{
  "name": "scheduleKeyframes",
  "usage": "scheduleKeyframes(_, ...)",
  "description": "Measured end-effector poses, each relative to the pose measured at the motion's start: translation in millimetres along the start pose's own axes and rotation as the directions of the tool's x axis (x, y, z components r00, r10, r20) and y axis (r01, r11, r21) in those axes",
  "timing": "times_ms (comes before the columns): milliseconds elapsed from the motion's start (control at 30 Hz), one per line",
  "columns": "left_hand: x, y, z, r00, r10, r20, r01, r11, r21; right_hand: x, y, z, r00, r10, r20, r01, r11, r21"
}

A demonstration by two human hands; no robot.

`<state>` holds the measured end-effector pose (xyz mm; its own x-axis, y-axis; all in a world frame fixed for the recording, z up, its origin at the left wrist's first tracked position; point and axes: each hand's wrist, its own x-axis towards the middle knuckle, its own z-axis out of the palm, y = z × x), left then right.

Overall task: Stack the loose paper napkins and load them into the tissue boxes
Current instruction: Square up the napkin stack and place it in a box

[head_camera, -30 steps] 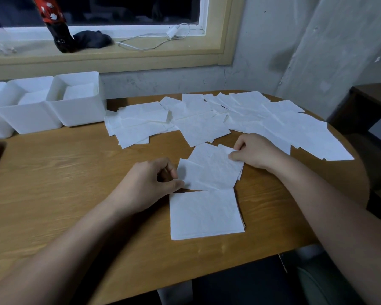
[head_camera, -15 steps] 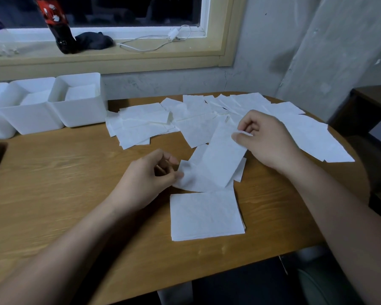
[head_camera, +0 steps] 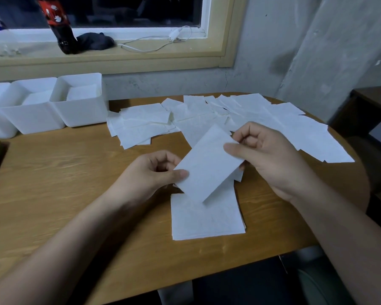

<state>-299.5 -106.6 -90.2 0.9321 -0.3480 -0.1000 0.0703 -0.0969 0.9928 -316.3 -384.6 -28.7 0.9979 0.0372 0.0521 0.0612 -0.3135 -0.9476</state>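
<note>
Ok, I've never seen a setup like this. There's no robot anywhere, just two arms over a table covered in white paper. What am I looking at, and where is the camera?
There is no machine here. A person works with bare hands, and every picture comes from one wide-angle camera worn on their head, looking forward and down. The left hand and the right hand each pinch an edge of one white napkin, held tilted over a neat stack on the wooden table. More loose napkins lie spread out behind it. At the far left stand white tissue boxes, with napkins visible in two of them. A dark bottle stands on the windowsill behind.
</note>
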Motion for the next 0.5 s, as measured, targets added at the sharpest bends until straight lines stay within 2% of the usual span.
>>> scheduleKeyframes(200, 0.6, 4.5, -3.9, 0.996, -0.080, 0.039, 0.076, 0.993, 0.094, -26.2, 26.9, -1.0, 0.987, 0.163, 0.013, -0.162, 0.986, -0.036)
scheduleKeyframes(500, -4.0, 10.1, -7.6, 0.961, -0.235, 0.144, 0.167, 0.913, 0.373, -63.8, 48.0, -2.8, 0.948, 0.290, 0.132, -0.266, 0.948, -0.175)
